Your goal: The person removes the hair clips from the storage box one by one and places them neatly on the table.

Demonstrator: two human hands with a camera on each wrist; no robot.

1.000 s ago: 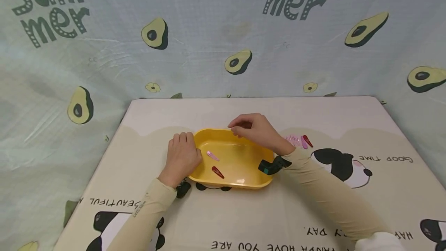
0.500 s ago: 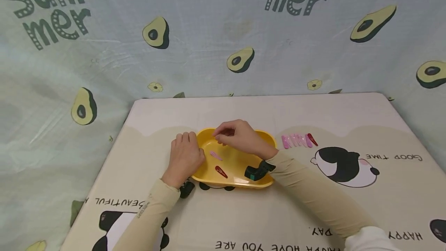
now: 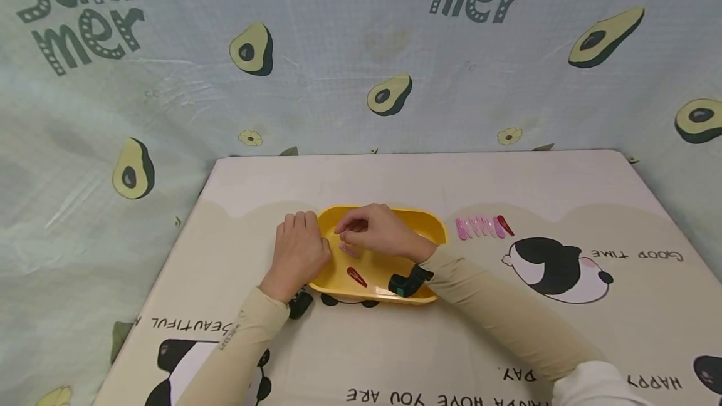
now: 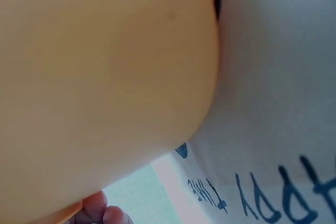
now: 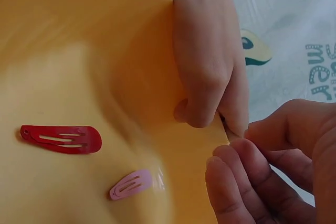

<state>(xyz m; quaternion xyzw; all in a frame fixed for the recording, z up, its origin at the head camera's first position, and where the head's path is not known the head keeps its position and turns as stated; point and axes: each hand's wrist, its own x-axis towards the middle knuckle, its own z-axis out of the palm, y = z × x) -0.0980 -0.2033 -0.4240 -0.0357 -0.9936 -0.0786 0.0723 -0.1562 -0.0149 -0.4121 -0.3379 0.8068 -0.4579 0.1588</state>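
A yellow plastic tray stands on the table. My left hand grips its left end; in the right wrist view the thumb lies inside the rim and the fingers outside. Over the tray's left half hovers my right hand, fingers loosely bent, thumb and index fingertips close together with nothing visible between them. Just below its fingertips lies a pink snap hair clip. A red snap hair clip rests nearer the front of the tray. The left wrist view is mostly filled by the tray's outer wall.
Right of the tray, several pink hair clips lie in a row on the table, with a red hair clip at the row's right end. A printed cloth covers the table, and a patterned curtain hangs behind it.
My right hand has moved left and toward me, from the tray's far rim to above the pink clip inside. The clip row shows more fully. The left hand keeps its hold.
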